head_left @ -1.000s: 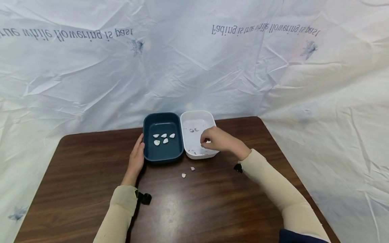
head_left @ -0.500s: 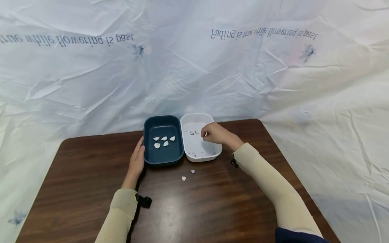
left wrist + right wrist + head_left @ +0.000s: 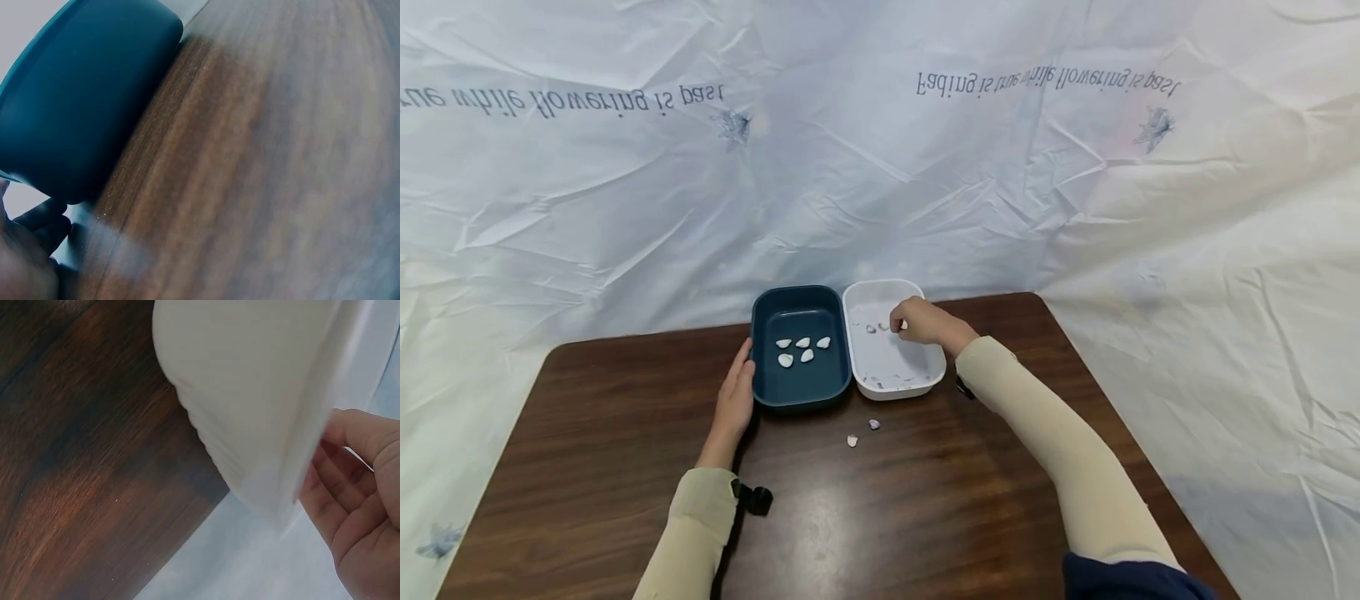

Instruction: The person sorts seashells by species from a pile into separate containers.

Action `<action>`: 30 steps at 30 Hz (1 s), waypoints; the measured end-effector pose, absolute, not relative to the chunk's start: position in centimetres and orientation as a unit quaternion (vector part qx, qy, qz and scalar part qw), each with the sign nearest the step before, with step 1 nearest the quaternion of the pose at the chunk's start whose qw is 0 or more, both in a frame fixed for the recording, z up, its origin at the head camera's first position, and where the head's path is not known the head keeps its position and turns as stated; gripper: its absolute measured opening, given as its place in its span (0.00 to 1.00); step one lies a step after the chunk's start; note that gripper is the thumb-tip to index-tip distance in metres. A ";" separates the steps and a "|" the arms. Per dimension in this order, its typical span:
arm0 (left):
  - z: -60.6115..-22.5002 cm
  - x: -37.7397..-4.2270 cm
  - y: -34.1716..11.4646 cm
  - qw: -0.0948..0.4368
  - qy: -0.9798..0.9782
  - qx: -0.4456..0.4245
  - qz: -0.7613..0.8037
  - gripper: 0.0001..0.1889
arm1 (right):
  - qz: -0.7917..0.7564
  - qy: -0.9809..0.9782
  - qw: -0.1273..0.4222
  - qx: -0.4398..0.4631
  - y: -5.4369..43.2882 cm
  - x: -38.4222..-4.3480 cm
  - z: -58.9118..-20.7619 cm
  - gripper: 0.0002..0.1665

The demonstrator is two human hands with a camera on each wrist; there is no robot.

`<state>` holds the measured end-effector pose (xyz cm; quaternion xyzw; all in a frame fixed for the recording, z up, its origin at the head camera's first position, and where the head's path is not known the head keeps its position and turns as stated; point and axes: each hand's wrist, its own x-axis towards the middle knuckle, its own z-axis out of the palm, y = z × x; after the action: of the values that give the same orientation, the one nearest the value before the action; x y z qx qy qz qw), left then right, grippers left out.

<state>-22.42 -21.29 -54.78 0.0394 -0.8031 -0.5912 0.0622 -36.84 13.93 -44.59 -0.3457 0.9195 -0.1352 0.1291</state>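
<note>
My left hand (image 3: 735, 404) lies along the left wall of a dark blue tub (image 3: 801, 392), with straight fingers against it. Several white shells (image 3: 786, 360) sit on the tub's floor. My right hand (image 3: 922, 322) reaches over the right rim of a white tub (image 3: 895, 367), thumb and fingers bent towards each other. Its fingertips are hidden behind the tub's rim in the right wrist view, and I cannot tell whether they pinch a shell. Close to these fingertips, a small purplish shell (image 3: 871, 329) and another pale shell (image 3: 883, 327) lie inside the white tub.
On the brown wooden table (image 3: 925, 500), in front of the tubs, lie a whitish shell (image 3: 852, 441) and a purplish shell (image 3: 874, 424). The tubs stand side by side near the back edge, before a hanging white printed cloth (image 3: 850, 183).
My right hand has moved from the near right part of the white tub away from me and slightly left, towards its shells. My left hand stays beside the blue tub.
</note>
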 end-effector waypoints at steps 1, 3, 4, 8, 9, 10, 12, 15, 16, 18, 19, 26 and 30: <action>-54.8 -22.4 -21.3 0.061 -0.803 0.039 -0.591 0.32 | -0.130 0.920 0.129 -0.347 13.8 -37.0 -44.7 0.08; -54.7 -22.4 -21.4 0.061 -0.803 0.039 -0.591 0.32 | -0.123 0.922 0.132 -0.344 13.6 -37.2 -45.0 0.07; -54.7 -22.4 -21.4 0.061 -0.803 0.040 -0.591 0.32 | -0.118 0.923 0.133 -0.342 13.6 -37.4 -45.2 0.07; -54.9 -22.4 -21.4 0.058 -0.804 0.041 -0.591 0.32 | -0.100 0.927 0.144 -0.330 13.2 -37.6 -45.9 0.08; -54.9 -22.4 -21.4 0.057 -0.803 0.040 -0.592 0.32 | -0.094 0.928 0.145 -0.329 13.2 -37.7 -46.0 0.08; -55.0 -22.5 -21.5 0.056 -0.802 0.040 -0.593 0.32 | -0.089 0.929 0.144 -0.329 13.1 -37.7 -46.2 0.09; -55.1 -22.5 -21.5 0.053 -0.801 0.039 -0.595 0.32 | -0.084 0.931 0.141 -0.327 13.0 -37.8 -46.5 0.13; -55.0 -22.6 -21.5 0.054 -0.801 0.038 -0.595 0.32 | -0.074 0.933 0.134 -0.325 12.9 -37.8 -46.9 0.19; -55.0 -22.6 -21.5 0.055 -0.801 0.038 -0.595 0.32 | -0.075 0.934 0.132 -0.324 12.9 -37.7 -47.0 0.20; -54.9 -22.6 -21.4 0.057 -0.802 0.038 -0.593 0.33 | -0.075 0.935 0.129 -0.321 12.8 -37.5 -47.1 0.18; -54.9 -22.5 -21.4 0.059 -0.803 0.039 -0.592 0.33 | -0.077 0.936 0.129 -0.318 12.8 -37.4 -47.0 0.16; -54.9 -22.5 -21.3 0.056 -0.804 0.045 -0.590 0.33 | -0.100 0.948 0.109 -0.282 13.4 -36.4 -45.7 0.16; -55.0 -22.5 -21.3 0.058 -0.803 0.040 -0.591 0.33 | -0.159 0.946 0.039 -0.280 13.7 -34.8 -44.3 0.14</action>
<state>-22.51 -21.28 -54.99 0.0402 -0.8034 -0.5913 0.0576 -34.77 13.73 -44.26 -0.2800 0.9460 -0.1589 0.0386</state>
